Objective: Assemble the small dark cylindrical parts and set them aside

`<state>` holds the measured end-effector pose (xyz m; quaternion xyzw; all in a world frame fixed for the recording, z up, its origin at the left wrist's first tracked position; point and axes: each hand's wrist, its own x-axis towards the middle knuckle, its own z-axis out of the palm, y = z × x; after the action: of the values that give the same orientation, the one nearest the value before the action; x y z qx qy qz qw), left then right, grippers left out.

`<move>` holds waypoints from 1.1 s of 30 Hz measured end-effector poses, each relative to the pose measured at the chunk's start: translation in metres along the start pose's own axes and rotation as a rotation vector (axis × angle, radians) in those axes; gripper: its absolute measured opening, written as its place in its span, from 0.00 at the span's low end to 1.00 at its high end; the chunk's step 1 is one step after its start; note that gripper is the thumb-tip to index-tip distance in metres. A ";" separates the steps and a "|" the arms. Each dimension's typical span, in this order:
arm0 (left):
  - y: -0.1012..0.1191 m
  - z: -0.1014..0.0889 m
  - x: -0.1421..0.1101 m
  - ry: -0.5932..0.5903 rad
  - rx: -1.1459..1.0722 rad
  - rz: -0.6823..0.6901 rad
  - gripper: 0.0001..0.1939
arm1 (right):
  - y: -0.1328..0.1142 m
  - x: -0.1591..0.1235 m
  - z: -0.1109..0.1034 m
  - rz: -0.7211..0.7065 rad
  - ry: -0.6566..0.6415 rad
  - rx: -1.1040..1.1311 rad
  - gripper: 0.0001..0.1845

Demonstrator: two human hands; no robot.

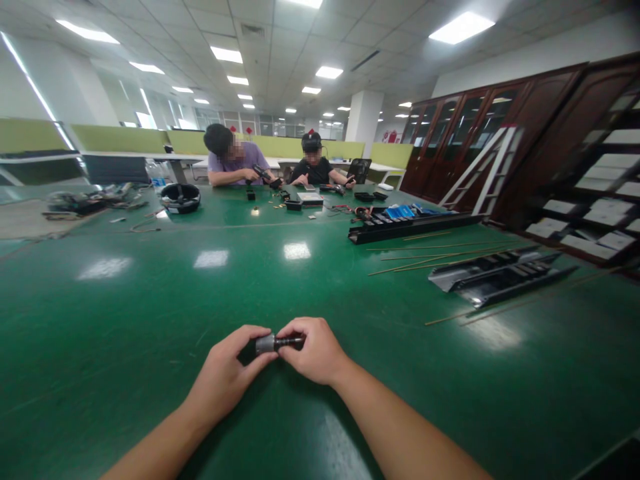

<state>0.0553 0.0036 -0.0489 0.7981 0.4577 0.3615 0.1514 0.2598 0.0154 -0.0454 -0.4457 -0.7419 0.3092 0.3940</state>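
Just above the green tabletop [150, 313], both my hands meet on one small metal part. Its left end is a wide grey cylinder [265, 344], pinched between the thumb and fingers of my left hand [233, 370]. From that cylinder a thinner dark ridged shaft [290, 342] runs to the right. My right hand [315, 350] has thumb and fingers closed around this shaft, covering part of it. The two pieces lie in line and touch; whether they are joined I cannot tell.
Across the table two people [235, 157] handle dark tools among small parts. A black bowl-like object [180, 198] and cluttered parts [90, 200] lie back left. On the right are long black metal channels [410, 227], thin rods [425, 257] and more channels [500, 273]. A stepladder [487, 170] stands beyond.
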 end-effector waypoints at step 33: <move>-0.006 0.001 -0.002 0.004 0.052 0.055 0.16 | 0.002 0.000 -0.003 -0.021 -0.022 -0.034 0.06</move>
<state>0.0517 0.0054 -0.0542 0.8133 0.4451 0.3551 0.1195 0.2633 0.0162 -0.0452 -0.4411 -0.7562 0.2971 0.3812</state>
